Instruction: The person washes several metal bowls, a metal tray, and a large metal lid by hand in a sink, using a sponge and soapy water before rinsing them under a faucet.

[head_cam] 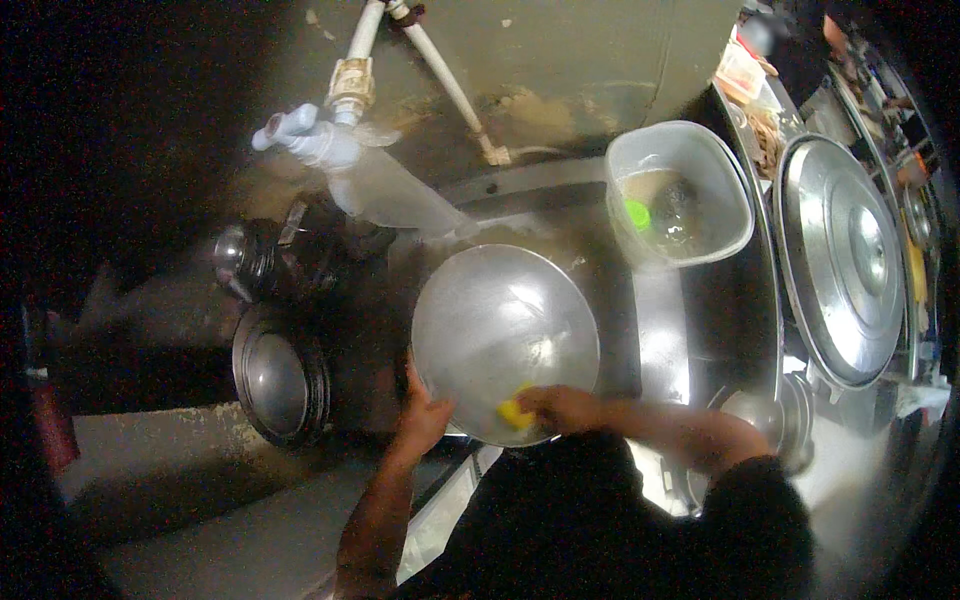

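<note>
A round metal bowl [495, 322] with a smooth, shiny surface is directly before me, over a dark metal sink. My left hand [429, 420] grips its rim at the lower left, thumb on the near face and fingers partly hidden behind the edge. On the lower right of the same surface, my right hand [559, 409] presses a yellow sponge [515, 412]. The fingers cover part of the sponge. Up and to the right stands a translucent plastic tub [739, 217] with cloudy liquid and a bright green item [637, 214] inside.
A white plastic tap [330, 146] with a translucent sleeve [405, 199] hangs above the bowl. Stacked metal vessels [274, 382] are at the left. To the right, a large metal lid [844, 259] leans beside the sink edge. White pipes [442, 71] run along the wall.
</note>
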Action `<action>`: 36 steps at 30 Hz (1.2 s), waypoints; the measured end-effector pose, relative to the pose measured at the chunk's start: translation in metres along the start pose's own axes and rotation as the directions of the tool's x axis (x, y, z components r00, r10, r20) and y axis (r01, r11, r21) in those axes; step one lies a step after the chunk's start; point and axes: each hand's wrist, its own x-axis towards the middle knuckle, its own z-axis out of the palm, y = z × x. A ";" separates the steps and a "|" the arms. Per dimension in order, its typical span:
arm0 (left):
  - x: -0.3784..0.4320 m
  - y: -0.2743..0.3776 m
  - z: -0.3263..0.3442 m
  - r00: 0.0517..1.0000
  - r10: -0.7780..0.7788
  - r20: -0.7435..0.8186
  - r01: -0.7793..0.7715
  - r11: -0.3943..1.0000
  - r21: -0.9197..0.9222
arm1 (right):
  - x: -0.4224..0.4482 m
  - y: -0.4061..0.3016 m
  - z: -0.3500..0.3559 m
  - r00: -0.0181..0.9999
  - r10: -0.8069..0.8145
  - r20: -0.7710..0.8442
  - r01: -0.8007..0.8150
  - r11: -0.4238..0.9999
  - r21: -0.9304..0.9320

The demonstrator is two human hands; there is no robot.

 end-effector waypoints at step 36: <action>0.111 -0.107 0.041 0.761 -0.603 -0.240 0.262 0.623 -0.737 | -0.018 0.026 -0.361 0.380 0.897 -0.227 -0.598 0.051 -0.800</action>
